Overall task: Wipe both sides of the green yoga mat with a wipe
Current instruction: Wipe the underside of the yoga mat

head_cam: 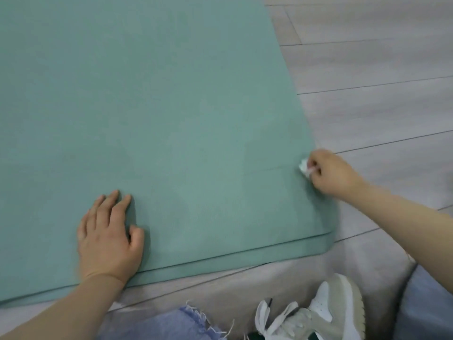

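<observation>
Mat: my flat green foam yoga mat [171, 106] lies doubled on the grey plank floor [380, 69]
Left hand [110, 239]: spread wide, pinning the near edge
Right hand [331, 171]: pinching a small crumpled white wipe [304, 167] at the right edge
Risk: I think the wipe could slide off onto the floor and pick up dirt, or drag the top layer askew

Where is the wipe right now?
In the head view, the wipe is bunched in the right hand, pressed at the right edge of the green yoga mat, well apart from the left hand.
</observation>
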Demonstrator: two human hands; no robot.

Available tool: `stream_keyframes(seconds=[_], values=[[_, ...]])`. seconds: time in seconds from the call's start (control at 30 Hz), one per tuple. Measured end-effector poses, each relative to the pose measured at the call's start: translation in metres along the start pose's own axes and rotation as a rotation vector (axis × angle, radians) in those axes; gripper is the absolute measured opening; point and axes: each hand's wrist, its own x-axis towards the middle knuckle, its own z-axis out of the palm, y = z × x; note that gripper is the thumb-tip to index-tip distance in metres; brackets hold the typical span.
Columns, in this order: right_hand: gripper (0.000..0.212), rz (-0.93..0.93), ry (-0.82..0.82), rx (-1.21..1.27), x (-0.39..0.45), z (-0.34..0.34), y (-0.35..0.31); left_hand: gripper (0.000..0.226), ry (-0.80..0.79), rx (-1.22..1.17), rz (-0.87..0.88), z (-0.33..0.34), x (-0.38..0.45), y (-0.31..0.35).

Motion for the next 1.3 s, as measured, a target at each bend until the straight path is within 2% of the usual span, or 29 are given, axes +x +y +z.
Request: stream_keyframes(seconds=[0.1, 0.17, 0.23, 0.33, 0.47, 0.57, 0.7, 0.9, 0.93, 1.03, 1.07, 1.17, 1.3], values=[[0.004, 0.246, 0.244, 0.1, 0.079, 0.002, -0.002, 0.064, -0.004, 0.013, 0.009, 0.0, 0.001, -0.001], [0.006, 0.368, 0.373, 0.213, 0.094, 0.012, -0.007, 0.065, -0.001, 0.02, 0.012, 0.001, 0.0, -0.002], [0.009, 0.4, 0.422, 0.235, 0.078, 0.018, -0.009, 0.065, 0.003, 0.024, 0.009, 0.002, 0.0, -0.002], [0.005, 0.299, 0.282, 0.106, 0.033, 0.014, -0.001, 0.065, 0.002, 0.009, 0.003, 0.002, 0.002, -0.002], [0.013, 0.247, 0.037, -0.048, -0.038, 0.01, 0.003, 0.065, 0.007, -0.008, 0.004, 0.001, 0.0, 0.0], [0.017, 0.195, -0.039, -0.068, -0.082, 0.015, 0.003, 0.065, 0.013, -0.026, -0.003, 0.0, 0.0, 0.002], [0.01, 0.225, -0.141, -0.079, -0.113, 0.017, -0.002, 0.064, 0.006, -0.035, -0.001, 0.0, -0.001, 0.001], [0.022, 0.259, -0.469, -0.167, -0.122, -0.007, -0.021, 0.066, -0.019, -0.038, -0.007, -0.003, -0.001, 0.001], [0.019, 0.275, -0.439, -0.163, -0.116, -0.014, -0.029, 0.066, -0.019, -0.031, -0.006, -0.003, -0.001, 0.001], [0.005, 0.302, -0.165, -0.042, -0.082, -0.028, -0.064, 0.058, -0.011, 0.021, 0.005, -0.004, 0.004, 0.003], [0.006, 0.282, -0.1, 0.003, -0.066, -0.03, -0.079, 0.054, -0.004, 0.042, 0.008, -0.006, 0.01, 0.003], [0.017, 0.212, -0.031, 0.176, -0.013, -0.028, -0.126, 0.043, 0.0, 0.032, 0.016, -0.014, 0.045, -0.007], [0.013, 0.111, 0.048, 0.328, 0.062, -0.015, -0.178, 0.053, 0.014, 0.055, 0.064, -0.012, 0.094, -0.033]])
